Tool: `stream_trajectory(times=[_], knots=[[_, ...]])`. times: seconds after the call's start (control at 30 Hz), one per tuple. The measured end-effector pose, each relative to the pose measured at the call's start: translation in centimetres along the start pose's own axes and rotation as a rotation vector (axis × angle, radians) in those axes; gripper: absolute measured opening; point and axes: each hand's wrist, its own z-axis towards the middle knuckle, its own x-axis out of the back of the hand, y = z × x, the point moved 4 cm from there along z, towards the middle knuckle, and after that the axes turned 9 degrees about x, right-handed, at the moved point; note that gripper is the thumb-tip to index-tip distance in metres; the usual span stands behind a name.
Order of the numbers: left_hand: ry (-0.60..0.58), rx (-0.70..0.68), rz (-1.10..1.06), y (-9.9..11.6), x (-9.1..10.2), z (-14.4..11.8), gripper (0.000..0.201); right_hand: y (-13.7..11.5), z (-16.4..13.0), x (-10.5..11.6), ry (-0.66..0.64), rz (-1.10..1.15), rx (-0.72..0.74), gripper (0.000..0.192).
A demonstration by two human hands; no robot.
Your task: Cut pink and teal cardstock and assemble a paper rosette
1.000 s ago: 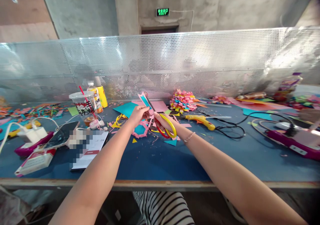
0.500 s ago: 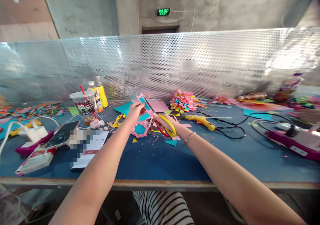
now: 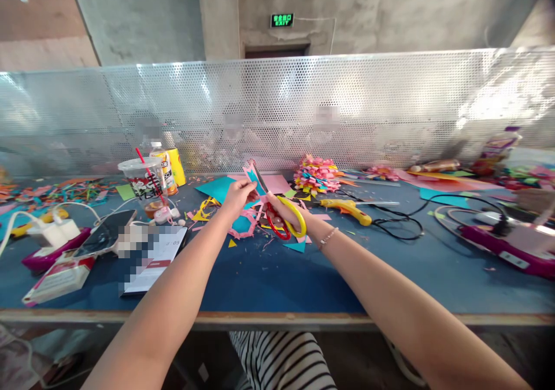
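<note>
Evidently, a strip of pink and blue paper (image 3: 252,174) is held up over the middle of the table (image 3: 303,289), well back from its near edge. The lower end of the strip is pinched between the thumb and fingers of the left hand (image 3: 239,197), so that its forked end juts past the fingertips toward the table's far edge. By the right hand (image 3: 280,205) the scissors (image 3: 303,221) are gripped at their handles (one loop red, the other yellow), and their blades are laid along the strip's right side, just beside the pinching fingers; whether they are parted there is too small to be told. Below the hands, a pink-rimmed blue paper ring (image 3: 254,226) is seen lying flat among scraps. Toward the far edge, a paper-flower ball (image 3: 316,173) is set to the right of the scissors, with a yellow-handled glue gun (image 3: 348,207) nearer the front. Close to the near edge, left of the left forearm, a phone (image 3: 162,257) is partly blurred out.
</note>
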Motion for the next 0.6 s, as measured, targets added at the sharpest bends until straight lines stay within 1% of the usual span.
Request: stream_trajectory(times=[0.17, 0.3, 0.4, 0.53, 0.6], knots=[[-0.020, -0.001, -0.013, 0.16, -0.03, -0.12, 0.027, -0.82, -0.34, -0.19, 0.041, -0.138, 0.050, 0.056], [-0.025, 0.008, -0.028, 0.28, 0.01, -0.12, 0.028, -1.17, -0.52, -0.34, 0.058, -0.142, 0.032, 0.057], [-0.032, 0.021, -0.025, 0.15, -0.05, -0.07, 0.027, -1.10, -0.55, -0.40, 0.065, -0.032, -0.031, 0.057], [-0.124, 0.038, 0.057, -0.21, -0.73, -0.18, 0.027, -0.67, -0.38, -0.59, -0.003, 0.246, -0.091, 0.056], [-0.145, 0.031, 0.097, -0.30, -0.97, -0.24, 0.028, -0.41, -0.27, -0.54, -0.010, 0.295, -0.102, 0.056]])
